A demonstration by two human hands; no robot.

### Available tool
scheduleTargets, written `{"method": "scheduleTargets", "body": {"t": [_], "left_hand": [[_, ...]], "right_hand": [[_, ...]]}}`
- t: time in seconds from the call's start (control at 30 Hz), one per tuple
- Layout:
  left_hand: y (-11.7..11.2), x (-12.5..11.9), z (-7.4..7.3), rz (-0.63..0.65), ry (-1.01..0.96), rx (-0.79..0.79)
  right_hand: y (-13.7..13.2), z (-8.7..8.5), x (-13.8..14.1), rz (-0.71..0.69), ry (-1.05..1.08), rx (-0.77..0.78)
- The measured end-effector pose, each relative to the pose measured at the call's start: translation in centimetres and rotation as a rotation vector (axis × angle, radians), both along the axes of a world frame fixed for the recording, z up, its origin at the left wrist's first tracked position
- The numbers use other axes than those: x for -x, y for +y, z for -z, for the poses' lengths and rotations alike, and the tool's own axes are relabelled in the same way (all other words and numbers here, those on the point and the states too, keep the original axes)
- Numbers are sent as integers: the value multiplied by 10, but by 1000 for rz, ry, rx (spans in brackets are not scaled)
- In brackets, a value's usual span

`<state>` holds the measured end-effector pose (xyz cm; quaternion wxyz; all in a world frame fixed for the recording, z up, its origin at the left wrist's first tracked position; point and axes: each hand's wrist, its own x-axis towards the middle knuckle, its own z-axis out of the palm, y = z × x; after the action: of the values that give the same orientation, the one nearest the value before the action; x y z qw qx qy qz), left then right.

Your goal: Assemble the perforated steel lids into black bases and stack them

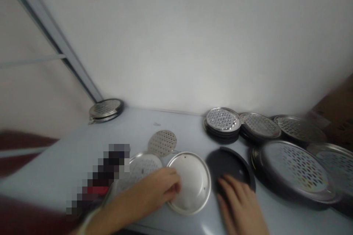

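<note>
My left hand [158,191] rests on the left rim of a plain round metal lid [193,181], its fingers curled and pinching the edge. Under that hand lies a perforated metal disc [143,167]. My right hand [239,205] lies flat with fingers stretched out on the near edge of a dark round tray [230,163], just right of the lid. A smaller perforated disc [162,142] sits behind both.
Stacks of perforated metal trays [223,123] and more perforated trays [295,167] crowd the right side of the pale table [82,147]. Another stack [106,109] stands at the back left by the wall. A blurred patch lies left of my left hand.
</note>
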<state>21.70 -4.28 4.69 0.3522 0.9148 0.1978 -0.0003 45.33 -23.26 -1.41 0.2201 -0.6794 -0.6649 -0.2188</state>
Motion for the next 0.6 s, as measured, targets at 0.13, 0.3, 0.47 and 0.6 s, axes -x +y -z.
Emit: {"method": "scheduleTargets", "body": {"t": [0.13,0.3,0.47,0.6], "left_hand": [[-2,-6,-5,-9,-8,30],[14,-23,-25,-252,-116,-63],[34,-29,-33,-250,-175,-210],[30,-6,-34,-255,-115,-345]], "right_hand": [[1,4,-2,52,-14,-23],[1,6,-3,36,-22,-22],[-1,15,-11,17,-88,-29],[0,15,-10,15,-109,-54]]}}
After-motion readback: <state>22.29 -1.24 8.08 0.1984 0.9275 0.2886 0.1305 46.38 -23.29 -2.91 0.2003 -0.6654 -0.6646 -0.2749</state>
